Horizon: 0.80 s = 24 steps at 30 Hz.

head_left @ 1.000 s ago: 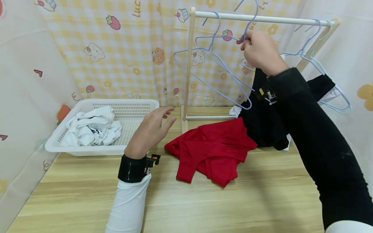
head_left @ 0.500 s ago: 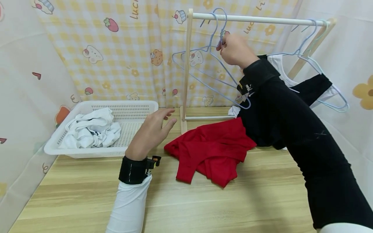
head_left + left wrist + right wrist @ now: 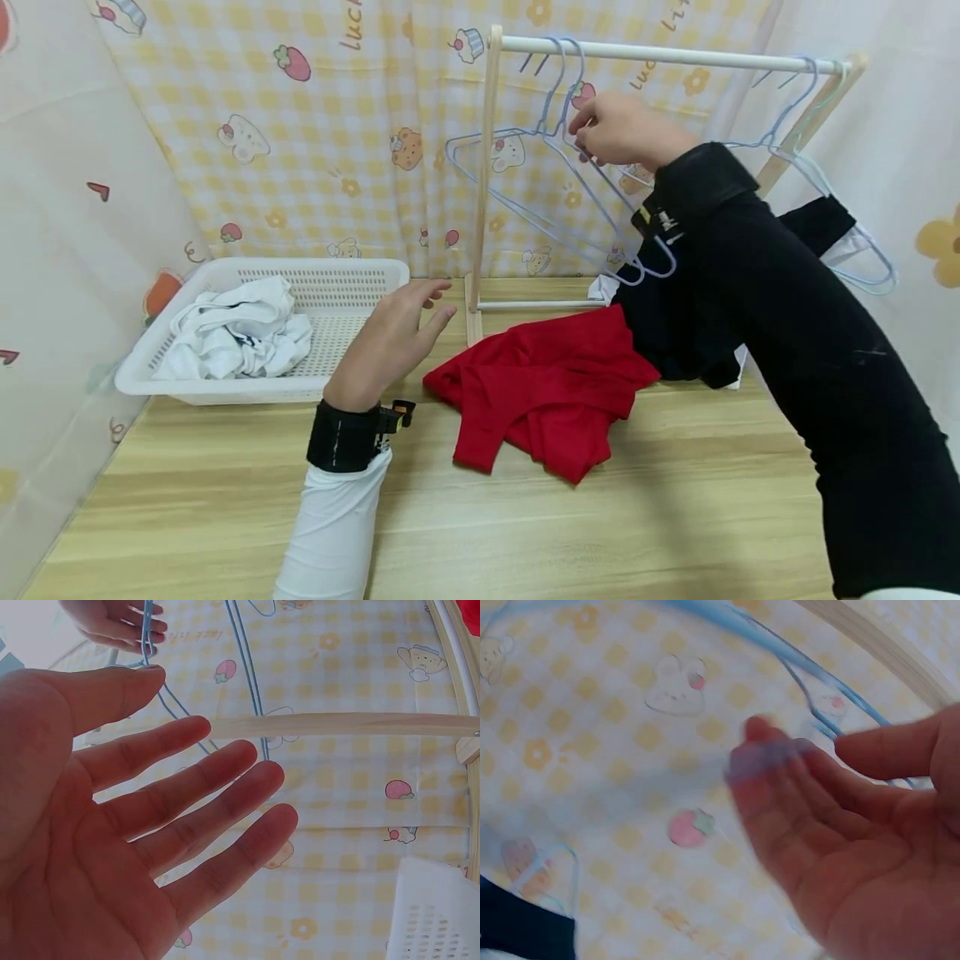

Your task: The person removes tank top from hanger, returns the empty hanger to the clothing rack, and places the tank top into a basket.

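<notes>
So we've got two slim blue hangers (image 3: 561,125) side by side on the rail (image 3: 697,57), hooked near its left end. They look light and stiff, so we'd guess they swing easily; pinching the neck just under the hook seems best. Our right hand (image 3: 618,129) is right by them, fingers loose, not gripping, though we can't tell if the tips touch. Our left hand (image 3: 386,337) is empty, fingers out, by the white basket's (image 3: 247,387) front right corner. The red garment (image 3: 540,383) lies short of the worktop's (image 3: 525,542) back edge.
</notes>
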Tool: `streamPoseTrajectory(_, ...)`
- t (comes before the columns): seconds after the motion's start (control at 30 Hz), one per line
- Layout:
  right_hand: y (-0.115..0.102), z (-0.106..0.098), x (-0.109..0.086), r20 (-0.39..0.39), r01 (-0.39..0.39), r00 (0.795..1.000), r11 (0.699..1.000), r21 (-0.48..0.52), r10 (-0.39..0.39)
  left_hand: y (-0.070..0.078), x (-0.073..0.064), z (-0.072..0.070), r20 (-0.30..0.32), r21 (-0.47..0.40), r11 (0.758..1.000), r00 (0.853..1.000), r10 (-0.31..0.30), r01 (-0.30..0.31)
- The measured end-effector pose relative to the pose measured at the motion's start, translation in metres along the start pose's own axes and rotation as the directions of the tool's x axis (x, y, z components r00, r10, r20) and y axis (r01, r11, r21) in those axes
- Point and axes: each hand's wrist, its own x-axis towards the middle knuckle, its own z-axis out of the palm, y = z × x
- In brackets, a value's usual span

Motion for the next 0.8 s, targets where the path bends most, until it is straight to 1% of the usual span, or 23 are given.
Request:
streamPoseTrajectory(0.07, -0.002, -0.007, -0.012, -0.015, 0.003, 1.0, 1.0, -0.029, -0.004, -0.001, 0.0, -0.001, 0.001, 0.003, 1.0, 1.0, 0.006, -0.006)
streamPoseTrajectory(0.17, -0.008, -0.014, -0.036, -0.089, 0.034, 0.995, 0.997, -0.063, -0.039, -0.002, 0.0, -0.002, 0.003, 0.003, 1.0, 1.0, 0.016, -0.016)
streamPoseTrajectory(0.2, -0.011, -0.015, -0.044, -0.126, 0.05, 0.99, 0.996, -0.072, -0.058, -0.002, 0.0, -0.003, 0.003, 0.001, 1.0, 1.0, 0.019, -0.019)
streamPoseTrajectory(0.27, -0.017, -0.015, -0.061, -0.199, 0.091, 0.974, 0.993, -0.08, -0.106, -0.002, 0.0, -0.004, 0.001, -0.001, 1.0, 1.0, 0.02, -0.02)
streamPoseTrajectory(0.3, -0.02, -0.013, -0.07, -0.242, 0.107, 0.962, 0.99, -0.096, -0.128, -0.002, 0.0, -0.004, -0.003, 0.0, 1.0, 1.0, 0.019, -0.019)
streamPoseTrajectory(0.37, -0.025, -0.005, -0.085, -0.321, 0.159, 0.929, 0.981, -0.111, -0.186, -0.002, -0.001, -0.006, -0.007, 0.0, 1.0, 1.0, 0.009, -0.009)
streamPoseTrajectory(0.43, -0.026, 0.007, -0.101, -0.402, 0.219, 0.881, 0.968, -0.119, -0.248, -0.001, -0.002, -0.007, -0.009, 0.005, 1.0, 1.0, -0.005, 0.006)
streamPoseTrajectory(0.5, -0.023, 0.021, -0.114, -0.48, 0.276, 0.825, 0.954, -0.118, -0.298, 0.001, -0.002, -0.008, -0.006, 0.012, 1.0, 1.0, -0.021, 0.021)
streamPoseTrajectory(0.6, -0.016, 0.046, -0.131, -0.561, 0.367, 0.756, 0.928, -0.066, -0.338, 0.004, -0.003, -0.009, -0.01, 0.024, 0.999, 0.999, -0.038, 0.038)
streamPoseTrajectory(0.63, -0.013, 0.055, -0.135, -0.576, 0.395, 0.742, 0.918, -0.039, -0.343, 0.005, -0.004, -0.009, -0.013, 0.03, 0.999, 0.999, -0.04, 0.041)
streamPoseTrajectory(0.67, -0.011, 0.064, -0.138, -0.584, 0.416, 0.736, 0.909, -0.01, -0.343, 0.006, -0.004, -0.009, -0.017, 0.035, 0.999, 0.999, -0.041, 0.042)
streamPoseTrajectory(0.77, -0.005, 0.089, -0.146, -0.58, 0.465, 0.735, 0.883, 0.056, -0.35, 0.008, -0.005, -0.008, -0.029, 0.043, 0.998, 0.999, -0.043, 0.044)
streamPoseTrajectory(0.8, -0.003, 0.096, -0.148, -0.574, 0.473, 0.739, 0.878, 0.07, -0.352, 0.008, -0.005, -0.008, -0.034, 0.046, 0.998, 0.998, -0.044, 0.045)
